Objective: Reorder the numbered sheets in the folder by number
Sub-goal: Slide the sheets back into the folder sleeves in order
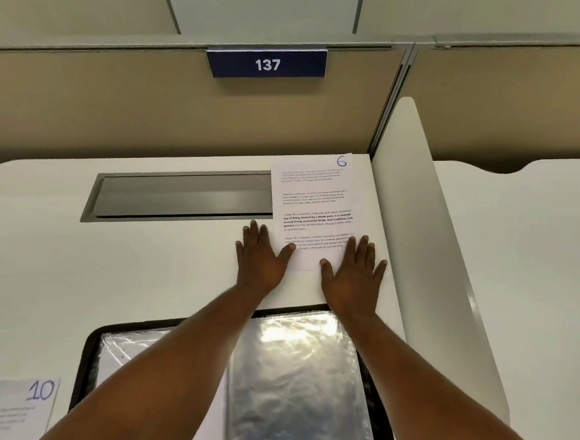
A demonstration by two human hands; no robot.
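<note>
I see open folder [87, 360], shiny clear sleeves [291, 374] inside. My left hand [260, 257], right hand [355, 270] flat, fingers spread, pressing sheet 6 [314, 201] on table [106, 275].

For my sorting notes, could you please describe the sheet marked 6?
The sheet marked 6 is white paper with four text blocks and a blue handwritten 6 top right. It lies flat on the desk, overlapping the metal slot. The right hand presses its near end; the left hand touches its edge.
</note>
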